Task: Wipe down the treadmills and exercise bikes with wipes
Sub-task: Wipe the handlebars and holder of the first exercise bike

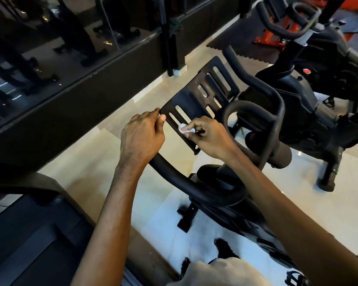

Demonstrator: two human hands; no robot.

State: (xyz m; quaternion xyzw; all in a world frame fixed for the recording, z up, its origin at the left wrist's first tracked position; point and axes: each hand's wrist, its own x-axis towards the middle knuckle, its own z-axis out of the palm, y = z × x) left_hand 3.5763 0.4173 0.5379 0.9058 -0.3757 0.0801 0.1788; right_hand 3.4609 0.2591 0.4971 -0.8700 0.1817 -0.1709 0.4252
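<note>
Head view, near exercise bike. The left hand (142,134) pinches the left corner of the flat black slotted metal plate (196,98), with the thumb on the upper face and the fingers curled over the edge. The right hand (209,139), fingers curled tight, pinches a small wadded white wipe (183,127) and presses it on the plate's upper face near that left corner, just beside a long slot. The plate tilts above the black tubular handlebar (174,178), which loops beneath both wrists. A second black exercise bike (310,112) stands to the right on the pale tiled floor (103,176). A dark treadmill deck (39,244) fills the lower left corner, below a dark mirrored wall (50,48).
</note>
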